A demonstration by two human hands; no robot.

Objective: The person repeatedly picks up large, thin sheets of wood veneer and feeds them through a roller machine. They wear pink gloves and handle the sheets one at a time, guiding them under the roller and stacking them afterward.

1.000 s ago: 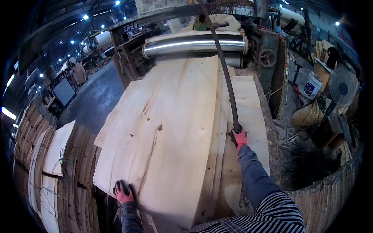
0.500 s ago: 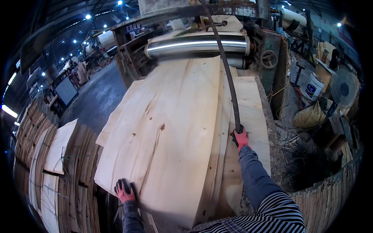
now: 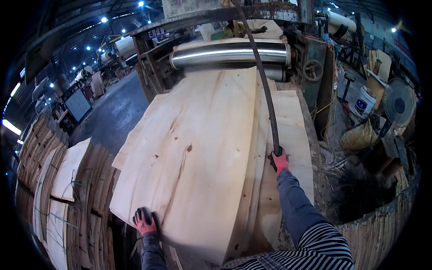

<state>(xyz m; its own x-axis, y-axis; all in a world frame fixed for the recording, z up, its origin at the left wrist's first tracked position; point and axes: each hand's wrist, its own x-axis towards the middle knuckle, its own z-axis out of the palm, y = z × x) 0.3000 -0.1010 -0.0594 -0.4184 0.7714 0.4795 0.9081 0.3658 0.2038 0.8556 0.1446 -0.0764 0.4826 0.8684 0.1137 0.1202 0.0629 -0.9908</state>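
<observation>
Left hand [image 3: 145, 221] spread on the pale wood sheet [image 3: 202, 157], I grip the dark pole [image 3: 272, 116] with my right hand [image 3: 280, 161], well apart.

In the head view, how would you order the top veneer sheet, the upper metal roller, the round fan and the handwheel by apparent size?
1. Top veneer sheet
2. Upper metal roller
3. Round fan
4. Handwheel

Wood sheets [image 3: 198, 153] before roller [image 3: 231, 55], fan [image 3: 399, 105] right
</observation>
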